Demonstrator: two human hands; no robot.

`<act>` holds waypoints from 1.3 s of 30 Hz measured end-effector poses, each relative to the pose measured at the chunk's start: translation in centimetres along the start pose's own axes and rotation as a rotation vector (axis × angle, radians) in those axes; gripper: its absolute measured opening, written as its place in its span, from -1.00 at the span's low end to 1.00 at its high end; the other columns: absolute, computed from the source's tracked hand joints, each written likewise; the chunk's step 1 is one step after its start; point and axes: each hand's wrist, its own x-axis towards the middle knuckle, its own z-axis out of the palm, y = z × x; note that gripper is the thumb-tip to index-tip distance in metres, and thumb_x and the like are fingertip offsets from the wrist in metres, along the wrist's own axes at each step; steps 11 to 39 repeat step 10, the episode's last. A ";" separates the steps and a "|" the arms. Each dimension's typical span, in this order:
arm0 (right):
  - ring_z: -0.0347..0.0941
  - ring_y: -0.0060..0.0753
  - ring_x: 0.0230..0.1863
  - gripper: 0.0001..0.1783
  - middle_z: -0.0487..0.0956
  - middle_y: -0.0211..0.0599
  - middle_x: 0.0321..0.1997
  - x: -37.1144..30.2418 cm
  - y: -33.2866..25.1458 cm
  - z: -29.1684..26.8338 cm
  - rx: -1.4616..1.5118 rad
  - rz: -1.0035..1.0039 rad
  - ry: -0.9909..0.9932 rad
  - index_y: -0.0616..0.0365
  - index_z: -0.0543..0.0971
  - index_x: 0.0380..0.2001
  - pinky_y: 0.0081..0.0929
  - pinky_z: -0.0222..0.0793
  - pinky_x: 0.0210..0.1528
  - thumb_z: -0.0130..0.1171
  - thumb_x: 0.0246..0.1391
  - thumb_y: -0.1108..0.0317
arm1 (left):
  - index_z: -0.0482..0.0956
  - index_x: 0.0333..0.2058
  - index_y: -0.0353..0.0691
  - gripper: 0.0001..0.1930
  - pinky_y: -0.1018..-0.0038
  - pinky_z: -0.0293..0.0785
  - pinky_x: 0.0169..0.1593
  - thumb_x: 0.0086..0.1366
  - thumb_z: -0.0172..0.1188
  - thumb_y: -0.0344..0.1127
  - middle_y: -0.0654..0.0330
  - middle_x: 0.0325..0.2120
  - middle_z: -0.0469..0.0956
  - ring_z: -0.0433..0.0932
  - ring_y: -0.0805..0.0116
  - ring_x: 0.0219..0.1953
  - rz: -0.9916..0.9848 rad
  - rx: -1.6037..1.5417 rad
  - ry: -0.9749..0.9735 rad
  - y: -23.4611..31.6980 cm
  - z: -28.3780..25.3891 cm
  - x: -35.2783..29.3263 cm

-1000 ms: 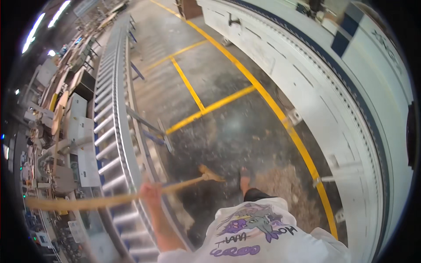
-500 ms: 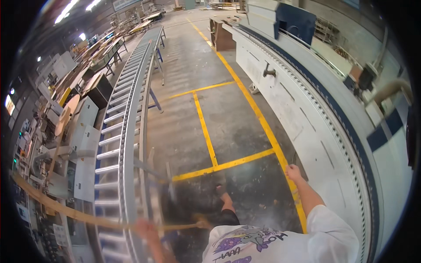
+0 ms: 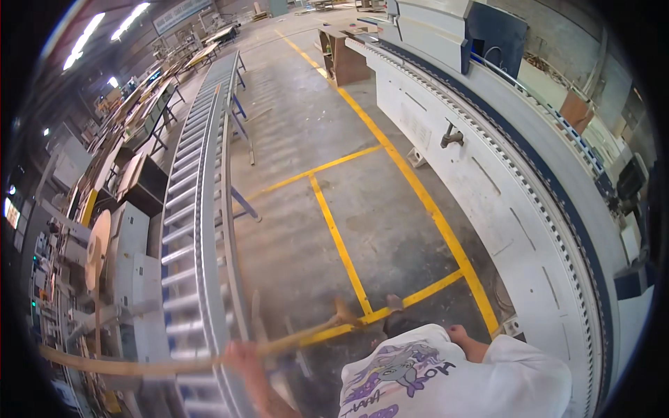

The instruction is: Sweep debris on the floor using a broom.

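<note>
My left hand [image 3: 242, 357] is closed around a long, thin wooden strip [image 3: 167, 364]. The strip runs crosswise over the roller conveyor [image 3: 196, 230], one end out to the left above the machinery, the other over the floor near a yellow line. Motion blurs both hand and strip. My right hand [image 3: 458, 334] is held low in front of my white shirt, its fingers curled and nothing visible in them. It is apart from the long white machine [image 3: 481, 181] on the right.
Yellow lines [image 3: 411, 188] mark the grey floor between conveyor and machine. A brown wooden cabinet [image 3: 346, 61] stands at the machine's far end. A black handle [image 3: 451, 136] sticks out from the machine's side. A round wooden disc [image 3: 98, 249] is among equipment on the left.
The floor lines and machine have shifted in view as I move forward. My right hand has come down and in toward my body. My left hand still holds the strip, now swung slightly.
</note>
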 end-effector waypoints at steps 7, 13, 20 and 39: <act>0.67 -0.15 -0.41 -0.68 0.71 -0.05 -0.37 8.6 -9.4 -1.8 0.384 0.148 0.106 0.23 0.69 -0.32 -0.31 0.59 -0.28 0.22 0.13 0.16 | 0.53 -0.16 -0.22 -0.69 0.27 0.48 -0.12 0.39 0.12 -0.07 0.11 -0.32 0.56 0.55 0.17 -0.25 -0.640 0.246 0.158 -21.7 -4.9 13.4; 0.67 -0.14 -0.40 -0.66 0.72 -0.07 -0.35 18.9 -13.6 -4.7 0.195 0.125 0.119 0.24 0.68 -0.21 -0.31 0.59 -0.28 0.19 0.18 0.16 | 0.56 -0.06 -0.27 -0.57 0.29 0.56 -0.21 0.47 0.08 0.04 0.15 -0.33 0.60 0.61 0.24 -0.28 -0.762 0.131 0.267 -23.5 -1.4 17.3; 0.67 -0.14 -0.40 -0.66 0.72 -0.07 -0.35 18.9 -13.6 -4.7 0.195 0.125 0.119 0.24 0.68 -0.21 -0.31 0.59 -0.28 0.19 0.18 0.16 | 0.56 -0.06 -0.27 -0.57 0.29 0.56 -0.21 0.47 0.08 0.04 0.15 -0.33 0.60 0.61 0.24 -0.28 -0.762 0.131 0.267 -23.5 -1.4 17.3; 0.67 -0.14 -0.40 -0.66 0.72 -0.07 -0.35 18.9 -13.6 -4.7 0.195 0.125 0.119 0.24 0.68 -0.21 -0.31 0.59 -0.28 0.19 0.18 0.16 | 0.56 -0.06 -0.27 -0.57 0.29 0.56 -0.21 0.47 0.08 0.04 0.15 -0.33 0.60 0.61 0.24 -0.28 -0.762 0.131 0.267 -23.5 -1.4 17.3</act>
